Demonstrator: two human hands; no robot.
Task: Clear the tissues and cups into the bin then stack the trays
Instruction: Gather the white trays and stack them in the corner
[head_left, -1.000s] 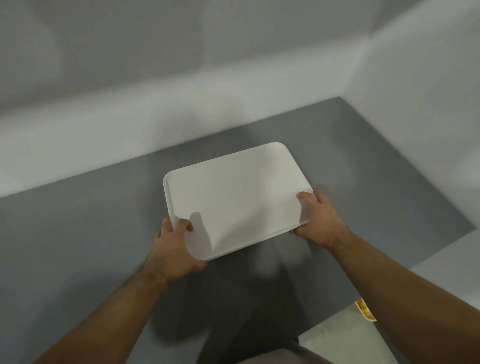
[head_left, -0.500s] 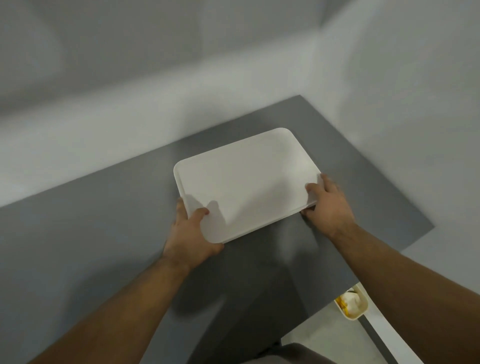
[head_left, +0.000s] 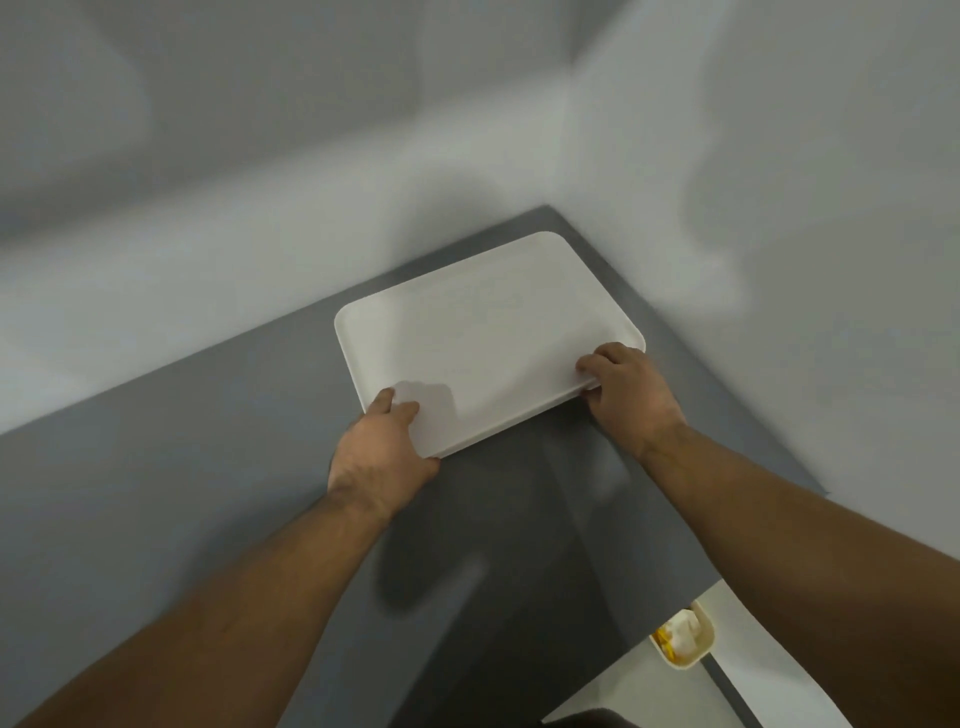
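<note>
Quick read of where I am with this one. The white tray (head_left: 488, 343) sits straight out ahead of both hands, over the far right corner of the grey table (head_left: 182, 493), right where the two walls (head_left: 779, 208) meet. Its long axis runs left to right, skewed so the right end points further away from me.

I've got it by the near long edge. My left hand (head_left: 382, 452) pinches the near-left corner with the thumb on top, and my right hand (head_left: 631, 400) has its fingers curled over the near-right corner. So both hands are clamped on the tray. The right one is reached out further; the left is closer to my body.

Everything turns on that skew, I reckon: the tray's far corner is close to the table corner, so there's little room to push forward. I can't tell if it's flat on the table or a hair above it, or whether another tray is under it.

A small cream bin (head_left: 683, 642) is down low to my right, with something white and yellow in it.
</note>
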